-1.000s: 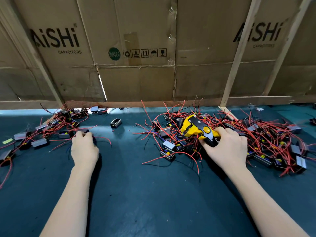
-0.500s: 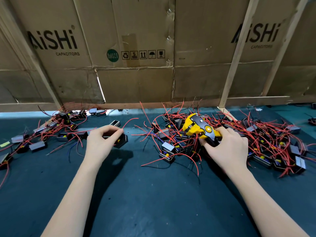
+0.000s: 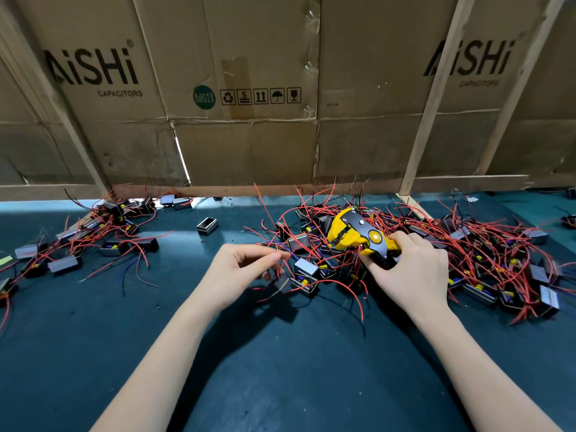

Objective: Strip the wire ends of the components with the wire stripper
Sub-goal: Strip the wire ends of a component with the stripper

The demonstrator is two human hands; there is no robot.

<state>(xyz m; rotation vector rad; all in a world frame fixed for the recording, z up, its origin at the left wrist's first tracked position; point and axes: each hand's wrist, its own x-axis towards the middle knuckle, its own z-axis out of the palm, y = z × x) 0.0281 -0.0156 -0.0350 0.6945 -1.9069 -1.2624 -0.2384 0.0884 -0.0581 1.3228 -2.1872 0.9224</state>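
The wire stripper sits over the tangled pile toward the worktop's far right, gripped in my right hand. My left hand has swung across from the far-left heap and now pinches thin wires between thumb and fingers, so the next end looks ready to feed in.

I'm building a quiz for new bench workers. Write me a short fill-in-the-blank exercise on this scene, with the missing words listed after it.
1. The right hand grips a wire stripper coloured black and ____.
2. The stripper sits over the pile of parts whose wires are mostly ____.
3. The left hand pinches wires with its ____ hand's-side fingers, beside that pile.
4. The word under the big logo on the cardboard is ____.

Missing words: yellow; red; left; CAPACITORS
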